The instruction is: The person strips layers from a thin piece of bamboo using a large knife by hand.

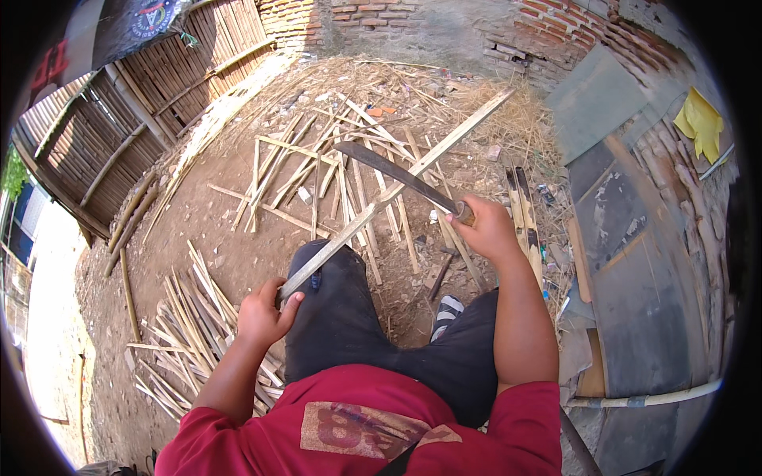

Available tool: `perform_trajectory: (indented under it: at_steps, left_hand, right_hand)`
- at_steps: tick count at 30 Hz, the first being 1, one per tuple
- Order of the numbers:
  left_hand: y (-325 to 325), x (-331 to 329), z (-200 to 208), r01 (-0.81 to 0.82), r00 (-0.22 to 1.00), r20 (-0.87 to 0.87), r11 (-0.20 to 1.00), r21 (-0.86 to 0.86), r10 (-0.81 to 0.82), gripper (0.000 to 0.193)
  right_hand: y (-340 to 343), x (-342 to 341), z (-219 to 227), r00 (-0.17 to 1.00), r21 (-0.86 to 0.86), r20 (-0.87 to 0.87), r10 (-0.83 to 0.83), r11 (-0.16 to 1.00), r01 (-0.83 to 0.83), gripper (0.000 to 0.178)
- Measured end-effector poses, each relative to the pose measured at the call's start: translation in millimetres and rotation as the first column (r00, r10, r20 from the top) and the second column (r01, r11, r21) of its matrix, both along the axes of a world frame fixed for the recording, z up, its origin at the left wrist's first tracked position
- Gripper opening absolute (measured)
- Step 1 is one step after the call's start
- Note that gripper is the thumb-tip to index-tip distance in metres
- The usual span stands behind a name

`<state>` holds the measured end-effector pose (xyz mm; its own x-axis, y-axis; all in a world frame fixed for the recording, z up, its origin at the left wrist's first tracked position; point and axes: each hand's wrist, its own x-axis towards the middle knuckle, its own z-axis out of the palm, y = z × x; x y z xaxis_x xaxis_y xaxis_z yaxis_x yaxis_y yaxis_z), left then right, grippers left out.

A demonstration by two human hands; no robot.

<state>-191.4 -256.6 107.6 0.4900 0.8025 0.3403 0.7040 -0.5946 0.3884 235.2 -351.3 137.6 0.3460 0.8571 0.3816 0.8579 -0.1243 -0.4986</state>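
**A wooden strip in the left hand, a machete in the right**

Looking down past a red shirt and dark trousers. The left hand, near the left knee, is closed around the lower end of a long, pale wooden strip, covering that end. The strip slants up and away to the right, above the dirt ground. The right hand grips a machete, hiding most of its handle. Its dark blade crosses the strip; whether they touch is hard to tell. Beyond lie scattered wooden strips. At lower left, a pile of strips is partly hidden by the left forearm. One striped shoe shows, partly covered by a trouser leg. The fisheye's black rim cuts off the bamboo wall.
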Motion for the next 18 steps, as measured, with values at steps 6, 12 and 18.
perform_trajectory:
  at_steps: [6, 12, 18]
  left_hand:
    - [-15, -18, 9, 0.011, 0.999, -0.047, 0.992, -0.123, -0.017, 0.048]
    - [-16, -37, 8, 0.065, 0.997, -0.010, 0.955, -0.290, -0.071, 0.053]
    - [-7, -38, -7, 0.125, 0.991, -0.009, 0.931, -0.342, -0.136, 0.059]
  right_hand:
    - [-2, -11, 25, 0.990, 0.006, -0.135, 0.038, 0.999, -0.037, 0.040]
    - [3, -13, 25, 0.982, 0.073, -0.160, 0.099, 0.993, -0.088, 0.047]
    - [2, -6, 23, 0.986, -0.054, -0.162, 0.050, 0.997, -0.059, 0.048]
